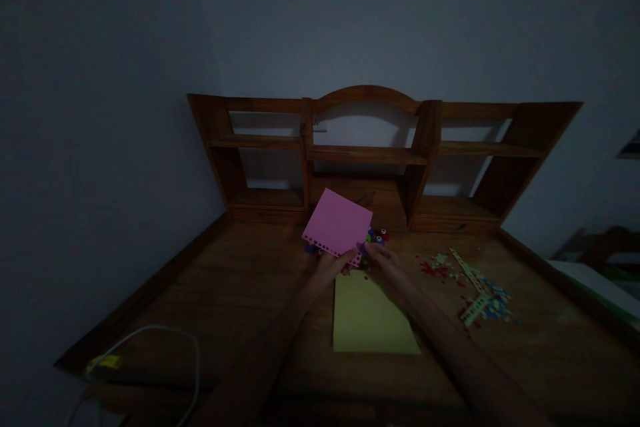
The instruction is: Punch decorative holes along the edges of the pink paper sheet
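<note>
- From the head view, my left hand (pixel 331 268) gripped the pink sheet (pixel 340 220) near its hole-lined lower edge, just beyond the yellow sheet (pixel 373 317).
- My right hand (pixel 385 260) pinched a small purple object (pixel 363 249) at the pink sheet's corner, also beyond the yellow sheet.
- Right of the yellow sheet, hole-lined strips (pixel 466 269) and paper bits (pixel 497 303) lay on the counter (pixel 225 293).
- Well left of it looped a white cable (pixel 197 353).
</note>
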A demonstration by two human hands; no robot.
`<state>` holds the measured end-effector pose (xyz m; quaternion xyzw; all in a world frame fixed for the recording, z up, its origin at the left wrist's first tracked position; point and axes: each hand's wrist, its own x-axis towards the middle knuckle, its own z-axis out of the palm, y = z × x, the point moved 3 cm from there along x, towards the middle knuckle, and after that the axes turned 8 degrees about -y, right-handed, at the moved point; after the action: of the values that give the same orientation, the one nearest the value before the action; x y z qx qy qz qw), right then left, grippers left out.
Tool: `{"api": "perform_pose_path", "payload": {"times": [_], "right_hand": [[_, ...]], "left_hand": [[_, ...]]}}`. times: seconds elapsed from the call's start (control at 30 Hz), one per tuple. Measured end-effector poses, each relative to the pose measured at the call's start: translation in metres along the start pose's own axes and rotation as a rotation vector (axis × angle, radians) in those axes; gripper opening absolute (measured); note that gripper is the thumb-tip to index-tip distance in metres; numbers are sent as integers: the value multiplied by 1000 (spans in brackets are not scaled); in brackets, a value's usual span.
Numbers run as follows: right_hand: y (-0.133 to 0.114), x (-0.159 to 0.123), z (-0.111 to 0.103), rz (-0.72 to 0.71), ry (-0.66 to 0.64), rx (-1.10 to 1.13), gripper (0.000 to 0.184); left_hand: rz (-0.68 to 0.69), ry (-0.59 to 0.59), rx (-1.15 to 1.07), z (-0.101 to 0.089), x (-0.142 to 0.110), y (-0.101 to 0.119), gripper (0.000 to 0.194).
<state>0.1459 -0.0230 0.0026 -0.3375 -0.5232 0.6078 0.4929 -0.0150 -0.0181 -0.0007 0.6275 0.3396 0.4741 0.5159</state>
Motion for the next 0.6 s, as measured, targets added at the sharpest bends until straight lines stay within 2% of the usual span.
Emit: {"api": "perform_pose_path", "payload": {"times": [0.17, 0.43, 0.6], "right_hand": [[1, -1, 2, 27, -19, 38, 33], [1, -2, 6, 44, -50, 111, 29], [3, 0, 7, 22, -80, 164, 29]], "left_hand": [[-32, -10, -8, 0, 1, -2, 42], [6, 74, -46, -2, 3, -6, 41], [2, 58, -18, -3, 3, -5, 40]]}}
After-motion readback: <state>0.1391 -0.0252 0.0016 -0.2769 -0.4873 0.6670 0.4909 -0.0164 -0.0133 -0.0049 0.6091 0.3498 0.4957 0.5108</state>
